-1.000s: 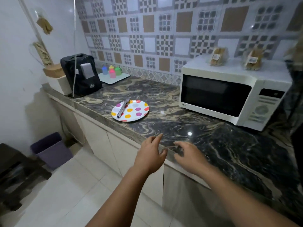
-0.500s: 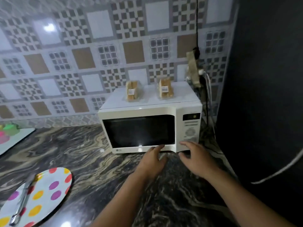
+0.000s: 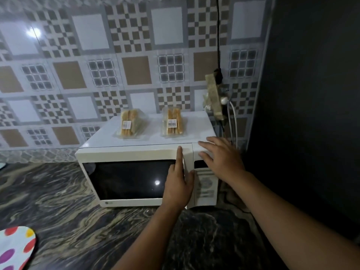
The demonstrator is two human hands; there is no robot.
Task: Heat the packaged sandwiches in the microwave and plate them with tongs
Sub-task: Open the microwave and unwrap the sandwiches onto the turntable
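1. Left hand [image 3: 178,187]: no grip on anything. Index finger straight and pointing up along the right edge of the microwave door [image 3: 134,176], tip at the door's top frame. Other fingers hidden behind the hand, can't tell how they lie.
2. Right hand [image 3: 222,159]: fingers spread and straight, palm down, laid over the top right corner of the microwave [image 3: 148,141], covering the upper part of the control panel [image 3: 206,186]. Holds nothing.
3. Door is closed; dark window shows only a light reflection.
4. Task items: two packaged sandwiches on the microwave's top, clear wrap with barcode labels. Left sandwich pack [image 3: 131,123] near the middle of the top, right sandwich pack [image 3: 174,122] beside it, a gap between them. Neither hand touches them.
5. Microwave sits on the dark marbled tabletop [image 3: 58,201], back against the patterned tile wall [image 3: 97,65].
6. Polka-dot plate [image 3: 14,248] at the lower left edge of view, partly cut off, well apart from the microwave.
7. Right of the microwave: power strip [image 3: 214,96] hanging on the wall with a dark cable going up and white cables going down; beyond it a large dark surface, can't tell what.
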